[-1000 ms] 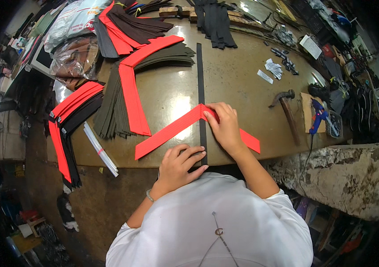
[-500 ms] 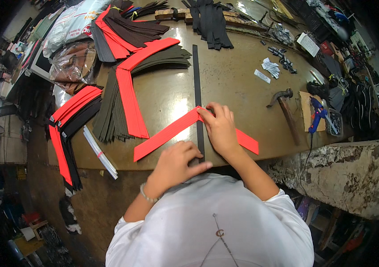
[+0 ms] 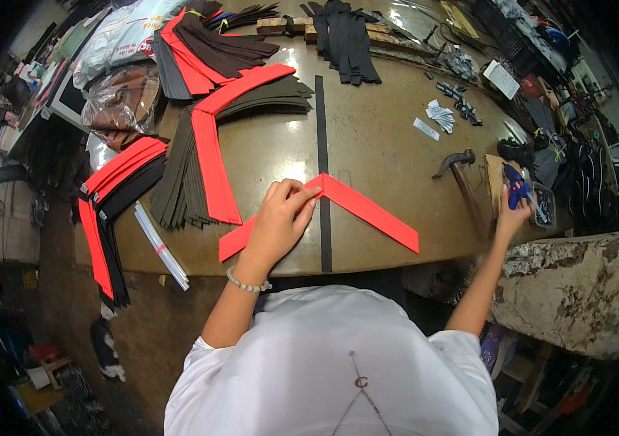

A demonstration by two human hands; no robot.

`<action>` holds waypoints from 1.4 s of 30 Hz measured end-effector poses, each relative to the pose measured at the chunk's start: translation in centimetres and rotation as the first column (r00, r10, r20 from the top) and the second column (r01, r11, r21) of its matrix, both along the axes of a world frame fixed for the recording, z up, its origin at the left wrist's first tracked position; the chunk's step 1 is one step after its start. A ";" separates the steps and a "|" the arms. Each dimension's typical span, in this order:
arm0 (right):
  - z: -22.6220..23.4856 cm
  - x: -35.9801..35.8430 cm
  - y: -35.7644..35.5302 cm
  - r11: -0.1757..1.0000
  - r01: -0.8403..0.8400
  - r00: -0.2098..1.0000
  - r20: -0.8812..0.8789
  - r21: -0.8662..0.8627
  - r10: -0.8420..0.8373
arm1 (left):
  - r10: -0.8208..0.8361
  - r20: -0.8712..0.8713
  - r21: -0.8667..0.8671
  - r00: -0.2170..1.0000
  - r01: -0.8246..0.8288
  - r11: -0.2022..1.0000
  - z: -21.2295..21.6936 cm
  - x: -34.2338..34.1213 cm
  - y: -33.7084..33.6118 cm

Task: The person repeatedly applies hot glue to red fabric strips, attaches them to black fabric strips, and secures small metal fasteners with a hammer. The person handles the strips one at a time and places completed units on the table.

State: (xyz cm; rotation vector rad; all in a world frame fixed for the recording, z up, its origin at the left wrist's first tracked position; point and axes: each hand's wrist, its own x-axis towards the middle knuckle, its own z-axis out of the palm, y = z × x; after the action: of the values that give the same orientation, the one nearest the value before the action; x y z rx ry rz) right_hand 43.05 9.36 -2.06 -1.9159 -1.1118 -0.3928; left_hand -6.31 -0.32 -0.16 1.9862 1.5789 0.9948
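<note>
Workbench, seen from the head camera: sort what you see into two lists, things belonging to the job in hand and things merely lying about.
In use:
- red V-shaped strip, pressed by the left hand
- long black strip lying under it
- blue-handled scissors, at the right hand

Lying about:
- hammer
- stacked red and dark strips
- plastic bags
- white tube

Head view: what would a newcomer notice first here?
The bright red V-shaped strip lies at the near edge of the table, with the left hand pressing on it where it crosses a long black strip. The right hand reaches to blue-handled scissors at the right, beside a hammer. Red and dark stacks fan out on the left.
</note>
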 end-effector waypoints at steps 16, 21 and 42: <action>7.5 -27.3 -2.3 0.258 -0.856 0.459 -0.430 -0.448 0.778 | 0.122 0.109 0.028 0.987 -0.126 0.992 -0.6 -0.1 0.2; 8.3 -27.8 -2.9 0.271 -0.823 0.470 -0.329 -0.500 0.819 | 0.123 0.105 0.017 0.987 -0.125 0.992 -0.7 -0.1 0.3; 3.6 -6.0 -1.4 0.995 0.056 0.981 -0.181 -0.086 -0.071 | 0.129 0.030 0.032 0.991 -0.130 0.991 -0.5 0.1 0.1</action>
State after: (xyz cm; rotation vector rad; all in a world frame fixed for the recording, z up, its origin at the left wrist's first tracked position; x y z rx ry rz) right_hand 37.03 8.00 1.58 -2.0175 -0.9600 -0.2025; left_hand -6.19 -0.19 -0.64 1.9031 1.7042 1.1003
